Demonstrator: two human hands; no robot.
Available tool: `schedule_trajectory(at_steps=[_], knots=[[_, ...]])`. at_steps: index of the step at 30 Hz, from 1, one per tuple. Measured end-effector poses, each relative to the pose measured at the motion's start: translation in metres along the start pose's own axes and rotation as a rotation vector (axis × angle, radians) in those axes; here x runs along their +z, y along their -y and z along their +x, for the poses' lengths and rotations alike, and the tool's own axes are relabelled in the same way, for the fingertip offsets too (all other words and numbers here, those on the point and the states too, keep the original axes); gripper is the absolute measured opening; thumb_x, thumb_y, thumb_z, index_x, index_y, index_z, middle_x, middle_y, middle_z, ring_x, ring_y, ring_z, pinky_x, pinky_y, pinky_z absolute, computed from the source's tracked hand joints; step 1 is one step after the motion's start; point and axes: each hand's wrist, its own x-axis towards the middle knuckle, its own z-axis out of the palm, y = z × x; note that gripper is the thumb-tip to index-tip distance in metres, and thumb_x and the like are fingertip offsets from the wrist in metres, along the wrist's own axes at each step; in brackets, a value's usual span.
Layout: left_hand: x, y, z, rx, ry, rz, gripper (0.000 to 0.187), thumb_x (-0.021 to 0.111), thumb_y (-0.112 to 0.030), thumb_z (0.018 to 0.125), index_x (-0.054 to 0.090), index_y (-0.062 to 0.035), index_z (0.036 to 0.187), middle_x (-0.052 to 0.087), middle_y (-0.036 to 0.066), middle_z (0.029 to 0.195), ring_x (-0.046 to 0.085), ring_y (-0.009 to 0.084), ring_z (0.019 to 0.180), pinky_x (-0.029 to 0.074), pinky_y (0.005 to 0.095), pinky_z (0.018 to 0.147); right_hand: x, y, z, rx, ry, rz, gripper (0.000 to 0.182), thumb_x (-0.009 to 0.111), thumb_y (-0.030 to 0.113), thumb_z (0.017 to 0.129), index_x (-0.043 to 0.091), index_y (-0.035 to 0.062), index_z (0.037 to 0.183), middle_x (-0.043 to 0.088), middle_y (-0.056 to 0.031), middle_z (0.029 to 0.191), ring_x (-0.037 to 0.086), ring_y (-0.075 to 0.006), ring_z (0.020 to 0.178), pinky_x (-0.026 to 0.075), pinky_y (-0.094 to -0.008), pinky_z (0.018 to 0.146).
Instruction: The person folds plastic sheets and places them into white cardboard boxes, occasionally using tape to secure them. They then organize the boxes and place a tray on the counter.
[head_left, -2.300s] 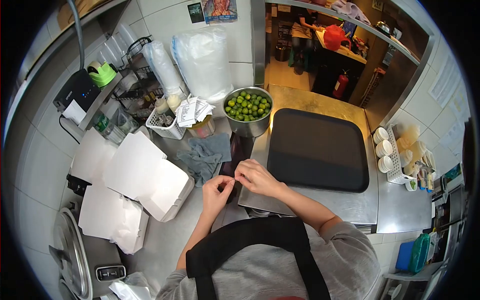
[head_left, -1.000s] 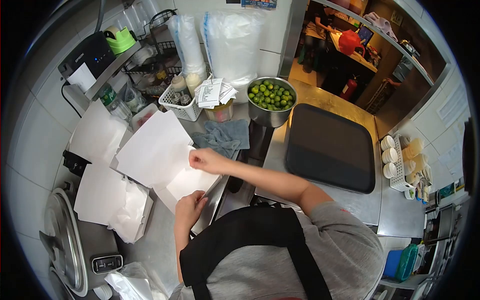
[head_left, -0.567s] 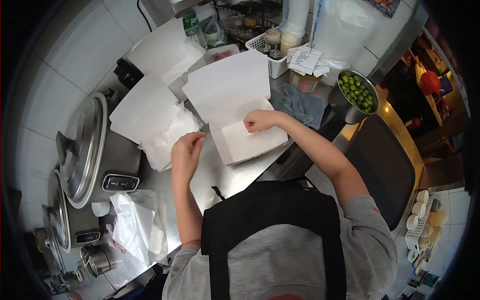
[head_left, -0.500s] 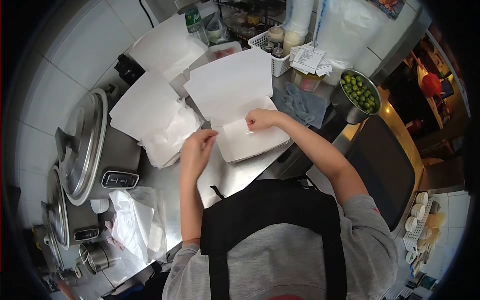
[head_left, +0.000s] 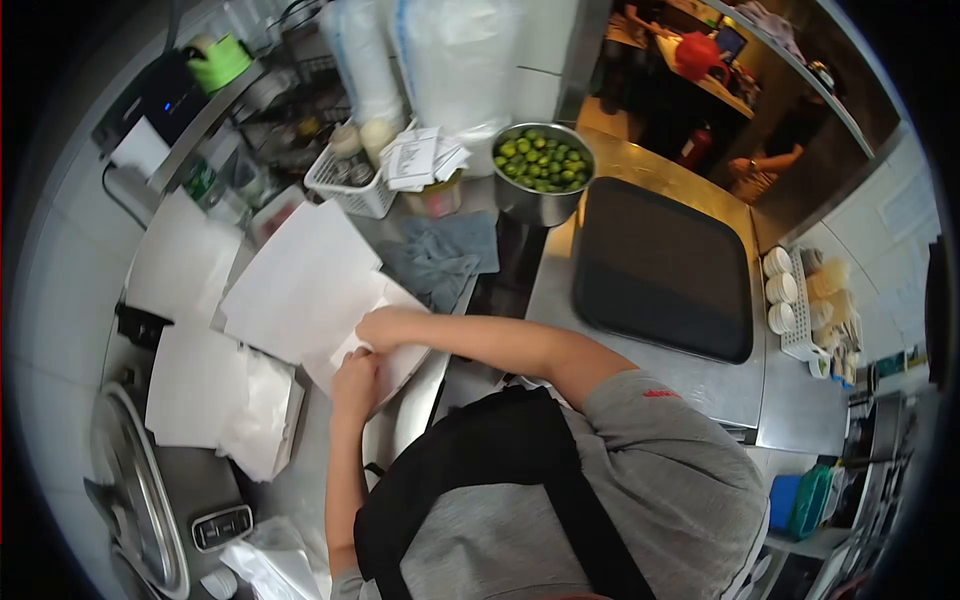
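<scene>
An open white paper box (head_left: 300,285) lies on the steel counter (head_left: 300,480), its lid flat toward the wall. My right hand (head_left: 385,328) reaches across my body into the box's base with its fingers curled; whether it pinches anything is too blurred to tell. My left hand (head_left: 355,378) sits just below it, its fingers closed on the box's near edge. The two hands touch.
Two more open white boxes (head_left: 195,390) lie left. A grey cloth (head_left: 440,260), a white basket (head_left: 350,180), receipts (head_left: 420,155) and a steel bowl of limes (head_left: 543,160) stand behind. A black tray (head_left: 660,270) is right, a rice cooker (head_left: 140,500) lower left.
My left hand came down from the air onto the box's near edge beside my right hand. The view swung back to the right, showing the tray and limes again.
</scene>
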Motion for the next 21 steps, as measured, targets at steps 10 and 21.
schedule_trajectory(at_steps=[10, 21], knots=[[-0.002, 0.002, 0.003, -0.022, 0.035, -0.047, 0.025, 0.05, -0.006, 0.078, 0.067, -0.0091, 0.096, 0.062, 0.01, 0.097, 0.059, 0.0286, 0.089, 0.049, 0.0392, 0.077, -0.008, -0.003, -0.007, 0.155, -0.029, -0.084, 0.051, 0.079, 0.036, 0.06, 0.066, 0.0024, 0.097, 0.066, -0.0133, 0.096, 0.065, -0.027, 0.089, 0.053, -0.0382, 0.073], [0.004, -0.002, -0.014, -0.254, 0.062, -0.121, 0.018, 0.051, -0.013, 0.08, 0.062, -0.0052, 0.092, 0.062, 0.015, 0.092, 0.059, 0.033, 0.091, 0.047, 0.0428, 0.076, -0.042, -0.053, -0.048, -0.089, -0.514, 0.639, 0.016, 0.059, 0.014, 0.083, 0.057, 0.0003, 0.074, 0.058, -0.0075, 0.064, 0.053, -0.0124, 0.057, 0.042, -0.028, 0.053]])
